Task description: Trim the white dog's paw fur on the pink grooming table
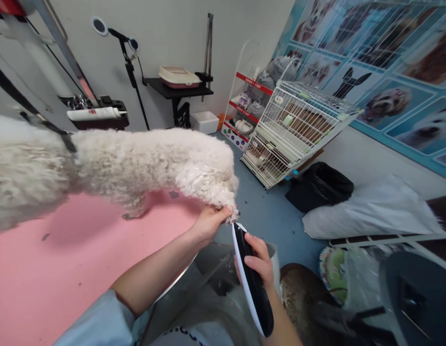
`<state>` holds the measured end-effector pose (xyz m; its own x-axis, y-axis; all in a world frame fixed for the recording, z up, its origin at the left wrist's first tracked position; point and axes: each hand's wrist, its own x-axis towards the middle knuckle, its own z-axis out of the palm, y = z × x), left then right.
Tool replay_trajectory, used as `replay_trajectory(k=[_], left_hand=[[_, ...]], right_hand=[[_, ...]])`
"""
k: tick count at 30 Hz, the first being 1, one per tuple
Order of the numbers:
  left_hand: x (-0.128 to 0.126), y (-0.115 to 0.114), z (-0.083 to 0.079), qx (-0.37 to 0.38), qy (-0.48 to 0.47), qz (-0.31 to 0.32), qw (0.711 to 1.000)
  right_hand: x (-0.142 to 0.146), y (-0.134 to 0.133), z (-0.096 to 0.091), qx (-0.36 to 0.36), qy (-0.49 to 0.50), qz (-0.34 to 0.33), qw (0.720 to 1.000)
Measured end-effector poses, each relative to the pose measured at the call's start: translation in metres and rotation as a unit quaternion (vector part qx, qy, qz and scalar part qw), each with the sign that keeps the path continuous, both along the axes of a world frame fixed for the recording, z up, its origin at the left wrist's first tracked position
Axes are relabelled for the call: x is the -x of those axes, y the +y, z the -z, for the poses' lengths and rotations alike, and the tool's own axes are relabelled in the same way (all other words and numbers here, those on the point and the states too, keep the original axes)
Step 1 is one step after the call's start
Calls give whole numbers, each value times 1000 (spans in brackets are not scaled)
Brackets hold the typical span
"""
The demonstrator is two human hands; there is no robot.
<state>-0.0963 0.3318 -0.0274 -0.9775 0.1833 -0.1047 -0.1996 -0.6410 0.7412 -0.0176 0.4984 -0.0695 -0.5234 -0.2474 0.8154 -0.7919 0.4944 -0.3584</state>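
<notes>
A curly white dog (pixel 147 158) stands on a pink grooming table (pixel 111 254), with a black strap (pixel 60 132) around its body at the left. My left hand (pixel 207 222) is closed around one of the dog's paws (pixel 233 215) at the table's edge, thumb on top. In my right hand (pixel 261 262) is a black and white hair clipper (pixel 252 283), gripped around its body. The clipper's head points up and lies right by the paw; whether it touches the fur I cannot tell.
Wire cages (pixel 295 120) and a red-and-white shelf rack (pixel 244 108) stand behind the dog. A black bin (pixel 320 185) and a stuffed pale bag (pixel 374 209) are on the right. A black stand (pixel 178 89) holds a litter tray (pixel 179 77). Left of it is a lamp on a pole (pixel 131 72).
</notes>
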Motion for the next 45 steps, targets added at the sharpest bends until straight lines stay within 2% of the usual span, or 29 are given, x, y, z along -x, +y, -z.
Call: replay_trajectory(k=[4, 7, 10, 16, 20, 28, 38, 45], left_hand=[[0, 0, 1, 18, 10, -6, 1000], [0, 0, -1, 51, 13, -16, 998], [0, 1, -3, 93, 23, -34, 995], [0, 2, -7, 146, 57, -54, 986], [-2, 2, -9, 156, 70, -55, 984], [-3, 3, -9, 167, 66, -61, 982], [-3, 2, -11, 165, 63, -62, 982], [-4, 3, -10, 163, 65, -58, 983]], right_hand=[[2, 0, -12, -50, 28, -2, 998], [5, 2, -14, -66, 48, -10, 997], [5, 4, -6, -57, 38, -15, 998], [-6, -1, 23, -3, 91, 56, 994], [-5, -5, 34, -11, 99, 72, 992], [-4, -6, 41, -6, 113, 77, 991], [-4, -10, 49, 44, 102, 64, 992], [0, -3, 46, 36, 72, 50, 995]])
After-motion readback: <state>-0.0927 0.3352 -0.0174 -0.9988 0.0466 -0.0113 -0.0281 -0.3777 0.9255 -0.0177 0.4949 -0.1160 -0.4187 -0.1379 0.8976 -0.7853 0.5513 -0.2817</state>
